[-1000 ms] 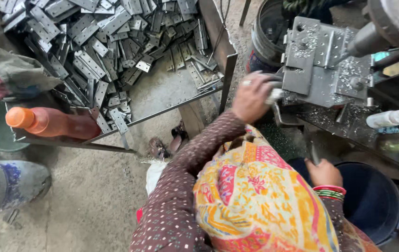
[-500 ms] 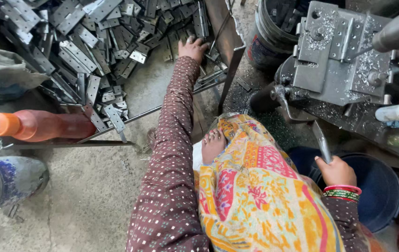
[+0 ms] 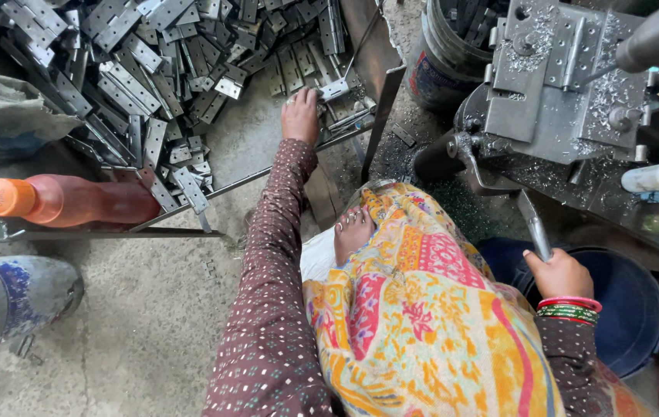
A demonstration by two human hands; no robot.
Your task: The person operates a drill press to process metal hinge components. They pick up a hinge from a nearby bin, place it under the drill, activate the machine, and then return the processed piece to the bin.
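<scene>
Gritty workshop floor (image 3: 136, 340); metal tray (image 3: 376, 100) heaped with steel hinges (image 3: 125, 77). Left hand (image 3: 301, 116) reaching, clamped on hinge plate (image 3: 335, 90) for pickup; right hand (image 3: 557, 272) closed on machine lever (image 3: 534, 225) for ready use.

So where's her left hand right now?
The left hand is stretched forward, resting on the pile of metal hinge plates, near the tray's right edge.

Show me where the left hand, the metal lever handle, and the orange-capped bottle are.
left hand (image 3: 300, 116), head view, on the back of the hand.
metal lever handle (image 3: 532, 224), head view, on the flat bar above the right hand (image 3: 559, 274).
orange-capped bottle (image 3: 82, 201), head view, on its body.
</scene>
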